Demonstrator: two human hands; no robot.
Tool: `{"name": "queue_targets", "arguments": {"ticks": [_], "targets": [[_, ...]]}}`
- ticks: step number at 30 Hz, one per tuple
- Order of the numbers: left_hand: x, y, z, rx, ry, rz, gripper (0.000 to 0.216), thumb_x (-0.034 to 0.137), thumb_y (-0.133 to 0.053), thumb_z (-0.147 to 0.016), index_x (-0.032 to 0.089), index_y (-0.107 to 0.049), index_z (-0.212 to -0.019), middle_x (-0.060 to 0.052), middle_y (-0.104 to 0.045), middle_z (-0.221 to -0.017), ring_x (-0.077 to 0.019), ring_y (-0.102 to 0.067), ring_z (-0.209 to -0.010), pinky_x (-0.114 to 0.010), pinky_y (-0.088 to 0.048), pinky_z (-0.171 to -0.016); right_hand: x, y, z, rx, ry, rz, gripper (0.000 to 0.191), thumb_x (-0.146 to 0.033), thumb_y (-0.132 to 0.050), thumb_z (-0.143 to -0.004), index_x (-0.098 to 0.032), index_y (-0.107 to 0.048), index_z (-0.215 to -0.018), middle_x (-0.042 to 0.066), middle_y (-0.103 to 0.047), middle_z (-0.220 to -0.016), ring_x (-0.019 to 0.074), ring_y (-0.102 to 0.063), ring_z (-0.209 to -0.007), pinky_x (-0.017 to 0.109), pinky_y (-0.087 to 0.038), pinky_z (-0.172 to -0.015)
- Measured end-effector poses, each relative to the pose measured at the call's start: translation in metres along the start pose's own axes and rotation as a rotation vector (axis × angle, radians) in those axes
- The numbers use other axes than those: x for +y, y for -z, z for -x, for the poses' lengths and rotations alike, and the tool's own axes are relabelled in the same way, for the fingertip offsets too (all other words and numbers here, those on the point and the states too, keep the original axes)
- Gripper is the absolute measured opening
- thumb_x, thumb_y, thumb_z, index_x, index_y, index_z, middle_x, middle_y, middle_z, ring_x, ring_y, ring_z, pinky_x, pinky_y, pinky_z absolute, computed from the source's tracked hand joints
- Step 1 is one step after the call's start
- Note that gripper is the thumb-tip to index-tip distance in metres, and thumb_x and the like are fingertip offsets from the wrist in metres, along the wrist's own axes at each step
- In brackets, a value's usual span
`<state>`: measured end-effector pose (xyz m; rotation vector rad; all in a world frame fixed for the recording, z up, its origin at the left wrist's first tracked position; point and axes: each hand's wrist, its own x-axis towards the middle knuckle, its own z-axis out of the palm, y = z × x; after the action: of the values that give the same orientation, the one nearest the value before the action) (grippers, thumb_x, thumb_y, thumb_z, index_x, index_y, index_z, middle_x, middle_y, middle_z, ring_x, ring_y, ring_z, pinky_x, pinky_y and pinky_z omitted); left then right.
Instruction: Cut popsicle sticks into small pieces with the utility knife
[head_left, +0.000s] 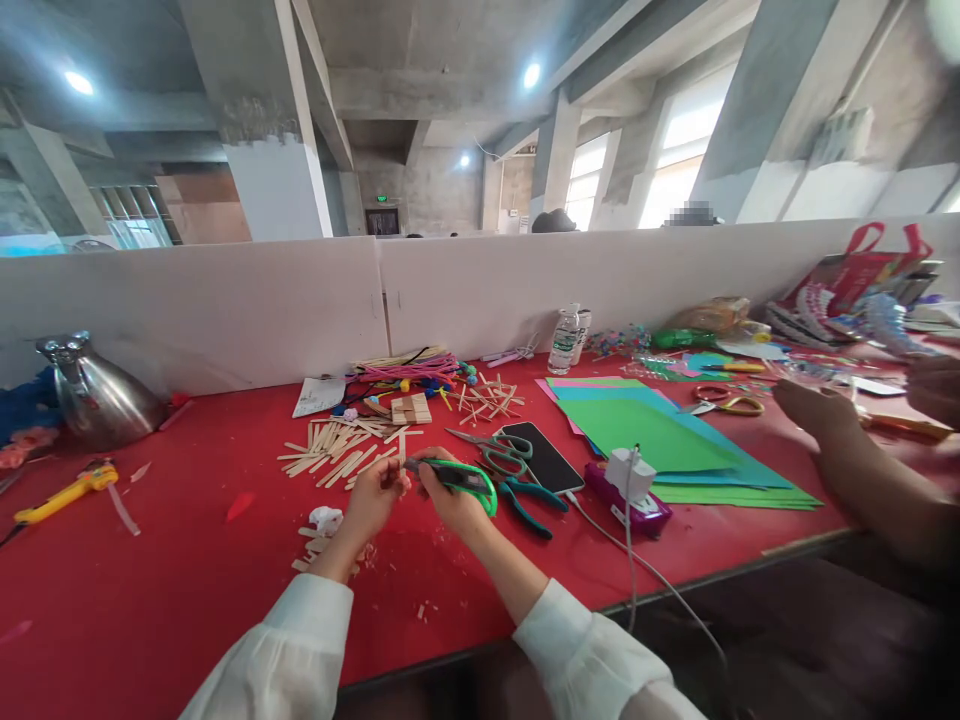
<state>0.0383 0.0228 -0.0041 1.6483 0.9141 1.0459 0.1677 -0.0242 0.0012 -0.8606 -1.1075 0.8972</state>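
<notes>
In the middle of the red table, my right hand (455, 505) is closed round a green and black utility knife (461, 478), its tip pointing left toward my left hand. My left hand (375, 495) pinches a thin wooden craft stick (402, 447), which shows above the fingertips. The two hands almost meet, and the fingers hide where blade and stick come together. Just beyond my left hand lies a loose pile of craft sticks (330, 450). Short cut pieces (311, 545) and a crumpled white scrap (326, 519) lie under my left wrist, with small wood chips scattered nearby.
Right of my hands are scissors (506, 455), teal-handled pliers (532, 510), a phone (544, 457) and a purple power strip (637, 510) with a cable. Coloured paper (652, 430) lies beyond. A yellow glue gun (67, 493) and steel jug (97, 395) stand left. Another person's hand (817, 410) is at right.
</notes>
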Motion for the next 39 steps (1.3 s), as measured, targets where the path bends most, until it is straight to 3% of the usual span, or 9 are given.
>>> {"name": "queue_targets", "arguments": {"ticks": [2, 7, 14, 17, 19, 23, 30, 39], "targets": [[0.006, 0.005, -0.013, -0.011, -0.003, -0.004, 0.018, 0.031, -0.064, -0.060, 0.017, -0.054, -0.064, 0.004, -0.051, -0.053, -0.0100, -0.044, -0.050, -0.021, -0.034, -0.050, -0.009, 0.002, -0.016, -0.054, 0.024, 0.020, 0.011, -0.030, -0.062, -0.068, -0.021, -0.062, -0.074, -0.002, -0.061, -0.063, 0.0088, -0.051, -0.048, 0.020, -0.043, -0.049], [0.005, 0.008, -0.027, 0.008, 0.003, 0.011, 0.019, 0.034, -0.061, -0.064, 0.017, -0.053, -0.067, 0.005, -0.049, -0.053, -0.0092, -0.043, -0.049, -0.021, -0.034, -0.049, -0.006, 0.010, -0.045, -0.106, -0.017, -0.003, 0.013, -0.031, -0.057, -0.068, -0.020, -0.059, -0.076, -0.004, -0.057, -0.052, 0.0104, -0.052, -0.043, 0.021, -0.044, -0.044], [-0.006, 0.009, -0.021, 0.034, 0.056, -0.002, 0.018, 0.033, -0.061, -0.066, 0.016, -0.057, -0.072, 0.005, -0.050, -0.054, -0.0092, -0.042, -0.050, -0.021, -0.033, -0.050, 0.021, 0.008, -0.041, -0.080, -0.056, 0.009, 0.020, -0.034, -0.043, -0.077, -0.019, -0.055, -0.082, -0.002, -0.057, -0.055, 0.0115, -0.055, -0.043, 0.023, -0.047, -0.044], [-0.004, 0.009, -0.021, 0.037, 0.116, 0.074, 0.021, 0.035, -0.064, -0.062, 0.016, -0.056, -0.067, 0.005, -0.050, -0.050, -0.0086, -0.042, -0.047, -0.020, -0.032, -0.048, 0.014, 0.008, -0.032, -0.110, 0.007, 0.103, 0.019, -0.034, -0.047, -0.079, -0.020, -0.059, -0.084, -0.001, -0.060, -0.060, 0.0120, -0.056, -0.049, 0.025, -0.048, -0.050], [-0.002, 0.010, -0.022, 0.027, 0.173, 0.145, 0.024, 0.037, -0.067, -0.059, 0.016, -0.056, -0.065, 0.004, -0.052, -0.050, -0.0085, -0.042, -0.046, -0.021, -0.033, -0.048, 0.006, 0.009, -0.028, -0.154, 0.078, 0.178, 0.018, -0.032, -0.053, -0.078, -0.022, -0.063, -0.088, 0.001, -0.064, -0.069, 0.0140, -0.059, -0.060, 0.028, -0.049, -0.062], [-0.001, 0.013, -0.022, 0.025, 0.236, 0.245, 0.026, 0.035, -0.070, -0.055, 0.016, -0.057, -0.066, 0.003, -0.055, -0.053, -0.0090, -0.045, -0.047, -0.021, -0.033, -0.047, -0.004, 0.010, -0.024, -0.310, 0.229, 0.295, 0.015, -0.031, -0.054, -0.078, -0.024, -0.067, -0.082, 0.003, -0.067, -0.081, 0.0183, -0.061, -0.078, 0.032, -0.047, -0.075], [-0.002, 0.003, -0.017, 0.155, 0.081, 0.146, 0.034, 0.044, -0.072, -0.056, 0.017, -0.053, -0.063, 0.006, -0.049, -0.048, -0.0083, -0.042, -0.045, -0.020, -0.032, -0.047, 0.010, 0.001, -0.015, -0.094, 0.203, 0.351, 0.019, -0.030, -0.048, -0.083, -0.021, -0.062, -0.092, 0.002, -0.066, -0.077, 0.0156, -0.062, -0.067, 0.028, -0.049, -0.067], [-0.004, -0.005, -0.014, 0.181, 0.004, 0.101, 0.031, 0.045, -0.066, -0.065, 0.016, -0.055, -0.067, 0.004, -0.050, -0.055, -0.0103, -0.045, -0.051, -0.022, -0.036, -0.051, 0.017, -0.004, -0.018, 0.022, -0.010, 0.073, 0.019, -0.036, -0.045, -0.082, -0.020, -0.053, -0.089, 0.000, -0.062, -0.070, 0.0135, -0.061, -0.058, 0.027, -0.052, -0.058]]}}
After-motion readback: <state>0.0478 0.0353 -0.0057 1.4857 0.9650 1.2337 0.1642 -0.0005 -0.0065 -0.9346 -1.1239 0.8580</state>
